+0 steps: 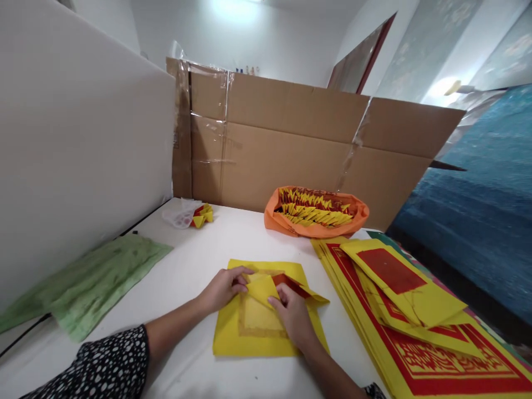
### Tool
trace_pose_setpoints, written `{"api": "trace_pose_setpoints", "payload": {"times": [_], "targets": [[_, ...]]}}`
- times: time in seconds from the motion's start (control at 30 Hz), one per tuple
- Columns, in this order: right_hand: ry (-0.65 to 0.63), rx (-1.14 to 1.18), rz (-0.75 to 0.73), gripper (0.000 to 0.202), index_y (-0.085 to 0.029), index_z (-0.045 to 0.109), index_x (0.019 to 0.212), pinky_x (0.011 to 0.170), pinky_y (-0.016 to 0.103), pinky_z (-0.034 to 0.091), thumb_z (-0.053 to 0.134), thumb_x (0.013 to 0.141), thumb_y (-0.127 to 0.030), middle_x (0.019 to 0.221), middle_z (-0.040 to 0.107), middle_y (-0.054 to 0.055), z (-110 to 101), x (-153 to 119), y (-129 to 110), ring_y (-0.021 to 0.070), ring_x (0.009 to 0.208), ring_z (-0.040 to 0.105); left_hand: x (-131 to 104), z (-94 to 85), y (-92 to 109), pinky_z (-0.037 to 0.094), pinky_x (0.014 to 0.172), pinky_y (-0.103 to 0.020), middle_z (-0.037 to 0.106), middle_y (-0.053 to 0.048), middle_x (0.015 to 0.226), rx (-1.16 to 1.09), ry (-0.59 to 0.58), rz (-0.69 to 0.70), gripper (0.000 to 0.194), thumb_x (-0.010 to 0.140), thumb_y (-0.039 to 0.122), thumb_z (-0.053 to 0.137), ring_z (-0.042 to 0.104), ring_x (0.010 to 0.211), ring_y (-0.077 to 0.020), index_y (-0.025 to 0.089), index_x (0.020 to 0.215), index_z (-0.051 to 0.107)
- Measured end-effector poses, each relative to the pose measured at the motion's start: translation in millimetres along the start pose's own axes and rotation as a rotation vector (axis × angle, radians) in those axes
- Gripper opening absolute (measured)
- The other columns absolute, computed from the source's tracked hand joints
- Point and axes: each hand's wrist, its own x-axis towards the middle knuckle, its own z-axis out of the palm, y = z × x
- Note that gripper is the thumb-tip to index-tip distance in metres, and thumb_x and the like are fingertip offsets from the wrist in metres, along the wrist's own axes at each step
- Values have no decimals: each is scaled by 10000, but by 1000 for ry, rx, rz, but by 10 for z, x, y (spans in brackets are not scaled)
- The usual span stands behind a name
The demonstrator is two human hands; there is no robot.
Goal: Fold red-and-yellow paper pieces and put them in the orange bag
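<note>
My left hand (226, 287) pinches the left corner of a partly folded yellow and red paper (262, 288), thumb and fingers pressed together. My right hand (291, 310) grips the same folded paper at its lower middle, near the red part. A pointed yellow flap of it sticks out to the right. Beneath both hands a flat yellow sheet (270, 346) with a paler square in its middle lies on the white table (187, 354).
An orange bag (274, 223) full of folded yellow and red pieces stands at the back. Stacked printed papers (415, 354) lie right, a green cloth (100, 271) left. A clear plastic bag (180, 214) holds folded pieces. Cardboard (282, 149) walls the back.
</note>
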Motion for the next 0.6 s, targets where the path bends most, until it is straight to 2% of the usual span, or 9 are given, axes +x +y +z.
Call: {"api": "trace_pose_setpoints", "payload": {"times": [0.03,0.13,0.2,0.27,0.37,0.6], "targets": [[22,-28,-11,136,-196,576,906,595,250,383,540,862,-319,690,522,-34,3,-9,0,156,635,496,16,20,-6,492,725,-243,661,18,777,-38,25,-21,370,801,139,591,636,728,-149,191,1167,596],[64,-115,-47,366,-191,506,1235,681,289,441,479,880,-275,825,597,10,14,-26,-5,194,729,572,54,92,13,486,732,-253,632,21,791,-38,90,-20,416,798,139,564,618,736,-149,203,1210,576],[47,-163,-83,429,-192,475,1317,778,324,460,432,893,-245,965,637,58,19,-21,-6,223,866,610,63,135,25,478,726,-259,619,16,796,17,121,1,435,799,118,536,606,735,-152,211,1221,577],[11,-209,-133,384,-203,557,1254,868,345,450,397,906,-222,1070,648,82,24,-10,-6,239,988,609,57,164,20,469,727,-266,615,4,807,85,152,37,451,791,88,512,596,743,-159,210,1219,584],[-19,-279,-167,334,-209,659,1095,870,343,455,378,915,-205,1028,665,83,29,-3,-10,241,973,621,36,176,0,458,728,-268,608,-9,833,156,169,99,482,779,49,483,583,759,-163,210,1222,583],[-4,-354,-160,341,-221,670,1095,818,330,472,376,921,-203,982,664,78,17,-18,-34,233,913,631,15,160,33,439,687,-248,585,-5,816,169,135,142,493,761,9,443,559,725,-148,197,1195,584]]}}
